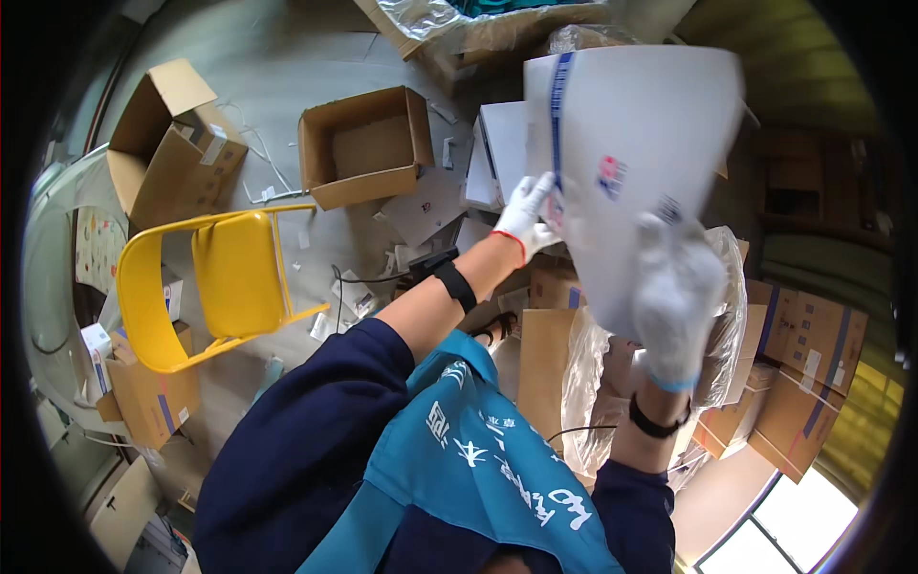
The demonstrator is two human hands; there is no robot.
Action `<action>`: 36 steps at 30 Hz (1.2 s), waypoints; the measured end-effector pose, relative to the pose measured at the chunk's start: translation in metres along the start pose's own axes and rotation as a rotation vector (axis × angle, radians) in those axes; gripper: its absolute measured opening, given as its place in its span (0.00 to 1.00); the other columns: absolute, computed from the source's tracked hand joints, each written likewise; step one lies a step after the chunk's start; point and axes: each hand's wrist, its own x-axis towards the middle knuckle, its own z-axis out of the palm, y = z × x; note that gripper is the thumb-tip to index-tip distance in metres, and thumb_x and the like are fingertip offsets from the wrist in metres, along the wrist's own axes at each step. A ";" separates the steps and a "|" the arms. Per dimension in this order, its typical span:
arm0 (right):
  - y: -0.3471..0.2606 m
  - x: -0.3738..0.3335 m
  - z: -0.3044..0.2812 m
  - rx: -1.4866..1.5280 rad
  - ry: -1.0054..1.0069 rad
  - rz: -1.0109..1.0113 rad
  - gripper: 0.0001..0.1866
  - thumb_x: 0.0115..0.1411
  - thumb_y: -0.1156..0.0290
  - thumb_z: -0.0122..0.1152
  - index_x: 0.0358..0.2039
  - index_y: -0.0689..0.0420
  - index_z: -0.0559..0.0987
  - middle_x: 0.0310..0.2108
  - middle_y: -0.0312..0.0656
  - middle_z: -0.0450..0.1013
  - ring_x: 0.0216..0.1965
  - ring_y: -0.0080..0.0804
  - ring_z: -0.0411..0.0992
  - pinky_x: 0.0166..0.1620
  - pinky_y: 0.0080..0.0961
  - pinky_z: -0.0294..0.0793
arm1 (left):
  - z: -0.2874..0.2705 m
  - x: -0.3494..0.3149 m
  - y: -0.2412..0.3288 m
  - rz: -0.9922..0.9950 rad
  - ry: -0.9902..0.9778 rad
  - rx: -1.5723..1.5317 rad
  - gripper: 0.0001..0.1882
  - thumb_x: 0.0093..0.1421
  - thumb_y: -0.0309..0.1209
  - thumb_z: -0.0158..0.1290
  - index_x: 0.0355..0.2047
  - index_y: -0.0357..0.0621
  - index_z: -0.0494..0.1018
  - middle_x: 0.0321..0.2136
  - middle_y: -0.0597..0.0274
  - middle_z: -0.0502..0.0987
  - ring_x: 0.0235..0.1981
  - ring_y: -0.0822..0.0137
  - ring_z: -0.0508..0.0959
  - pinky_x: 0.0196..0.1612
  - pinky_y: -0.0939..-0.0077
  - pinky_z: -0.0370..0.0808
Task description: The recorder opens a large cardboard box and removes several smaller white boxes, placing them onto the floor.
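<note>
Both my hands wear white gloves and hold a large white printed sheet [650,115] with a blue stripe along its left side and small red and blue marks. It is raised and tilted, and cannot be told for sure as a flat carton or a bag. My left hand [528,218] is closed at the sheet's left edge. Lower on the same sheet, my right hand [677,301] is smeared by motion, its fingers seeming to grip the sheet's lower part. Beneath my right hand stands an open cardboard box [545,364] lined with clear plastic [585,359].
An open brown carton [368,182] stands ahead, with another [182,163] at far left. A yellow folding chair [239,277] is on my left. Flat white cartons [492,153] lie beyond my left hand. Taped boxes [813,344] are stacked at right. Cables and scraps litter the floor.
</note>
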 end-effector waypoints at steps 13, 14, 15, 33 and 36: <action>0.219 0.109 0.154 -0.884 -0.103 0.111 0.39 0.63 0.47 0.52 0.72 0.42 0.55 0.70 0.43 0.57 0.65 0.43 0.62 0.64 0.49 0.56 | -0.052 0.094 0.022 0.389 0.446 1.244 0.57 0.53 0.55 0.63 0.71 0.35 0.48 0.65 0.41 0.63 0.65 0.49 0.66 0.66 0.64 0.63; 0.229 0.105 0.160 -0.899 -0.201 0.163 0.38 0.64 0.47 0.52 0.72 0.41 0.55 0.70 0.43 0.56 0.66 0.42 0.60 0.64 0.50 0.56 | -0.055 0.098 0.021 0.397 0.439 1.250 0.57 0.52 0.54 0.63 0.71 0.36 0.48 0.65 0.41 0.63 0.65 0.49 0.66 0.65 0.65 0.63; 0.235 0.101 0.167 -0.906 -0.304 0.209 0.37 0.64 0.48 0.52 0.72 0.40 0.55 0.71 0.43 0.56 0.67 0.41 0.59 0.64 0.50 0.56 | -0.054 0.098 0.022 0.406 0.441 1.255 0.57 0.52 0.53 0.64 0.71 0.37 0.47 0.65 0.41 0.63 0.65 0.49 0.67 0.65 0.65 0.64; 0.270 -0.158 0.006 0.931 0.998 0.787 0.11 0.69 0.71 0.55 0.46 0.63 0.79 0.41 0.45 0.79 0.37 0.33 0.79 0.40 0.26 0.79 | -0.047 0.184 -0.033 0.227 0.708 1.071 0.51 0.50 0.56 0.64 0.58 0.21 0.62 0.49 0.41 0.76 0.45 0.57 0.79 0.49 0.63 0.76; 0.341 -0.212 0.011 1.243 1.290 1.190 0.08 0.68 0.73 0.52 0.43 0.60 0.77 0.35 0.42 0.77 0.29 0.32 0.76 0.31 0.26 0.75 | -0.040 0.165 -0.031 0.282 0.654 1.159 0.53 0.51 0.57 0.64 0.63 0.26 0.59 0.48 0.45 0.77 0.44 0.55 0.79 0.44 0.62 0.76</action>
